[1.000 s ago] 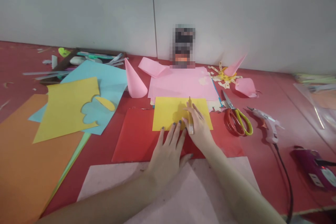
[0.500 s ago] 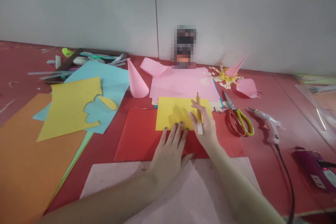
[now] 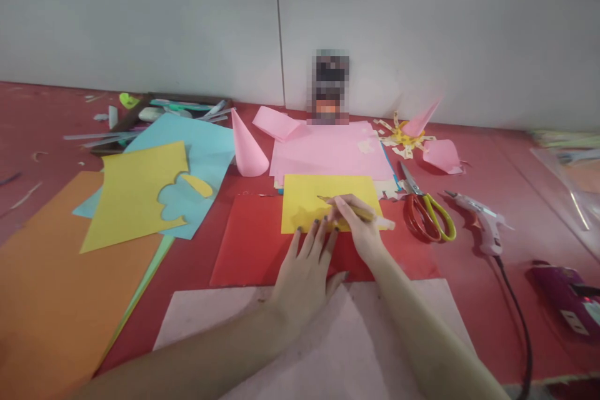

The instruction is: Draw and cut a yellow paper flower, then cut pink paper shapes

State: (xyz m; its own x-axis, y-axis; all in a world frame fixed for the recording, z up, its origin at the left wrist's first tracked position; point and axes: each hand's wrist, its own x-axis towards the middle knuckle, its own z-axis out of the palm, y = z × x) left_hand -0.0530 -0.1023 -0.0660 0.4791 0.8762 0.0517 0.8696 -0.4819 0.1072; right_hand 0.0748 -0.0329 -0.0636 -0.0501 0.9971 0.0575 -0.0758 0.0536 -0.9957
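My left hand [image 3: 304, 269] lies flat with fingers spread, its fingertips on the lower edge of a yellow sheet [image 3: 304, 190]. My right hand [image 3: 363, 231] is closed around a pencil [image 3: 359, 207], whose tip points left over the middle of the yellow sheet. Whether the tip touches the paper I cannot tell. Beneath the yellow sheet is a red sheet [image 3: 248, 244], and a pale pink board [image 3: 210, 319] lies nearer to me under my forearms. Pink sheets [image 3: 323, 150] are stacked just behind the yellow one.
Scissors [image 3: 424, 209], a glue gun [image 3: 482, 219] with its cord and a purple device [image 3: 562, 300] lie right. A pink cone [image 3: 248, 147] stands behind. Left are a cut yellow sheet [image 3: 131, 194], blue paper [image 3: 209, 144], orange paper [image 3: 56, 281] and a tray [image 3: 124, 119].
The pencil has swung from upright to nearly level, its tip now pointing left. My right hand's fingers have closed around it. My left hand has stayed in place on the paper.
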